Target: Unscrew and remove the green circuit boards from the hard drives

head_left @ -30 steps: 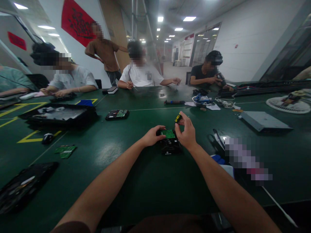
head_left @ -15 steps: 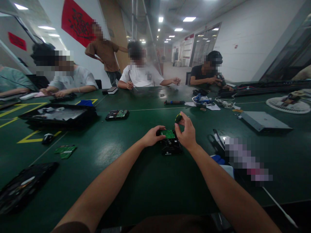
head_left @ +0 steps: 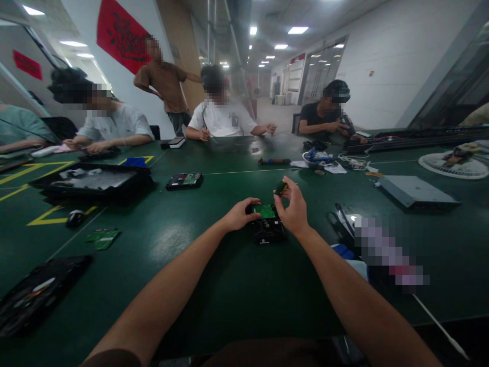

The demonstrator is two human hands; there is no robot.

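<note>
A black hard drive (head_left: pixel 268 232) with a green circuit board (head_left: pixel 264 211) on its far half lies on the dark green table (head_left: pixel 214 295) in front of me. My left hand (head_left: pixel 241 215) grips the drive's left side, thumb resting by the board's edge. In my right hand (head_left: pixel 293 206), held over the drive's right far corner, is a screwdriver with a black and yellow handle (head_left: pixel 281 187). The handle leans and its upper end is pinched by thumb and fingers. The screwdriver's tip is too small and partly hidden to make out.
Left of me are another hard drive (head_left: pixel 184 180), a black tray (head_left: pixel 91 181), a loose green board (head_left: pixel 102 238) and a black casing (head_left: pixel 42 290). To the right lie a grey metal box (head_left: pixel 416 191) and a white fan grille (head_left: pixel 453 165). Several people sit across the table.
My right hand and the screwdriver have shifted very slightly, the handle turning a little. My left hand and the hard drive stay put. A hand across the table has moved slightly left.
</note>
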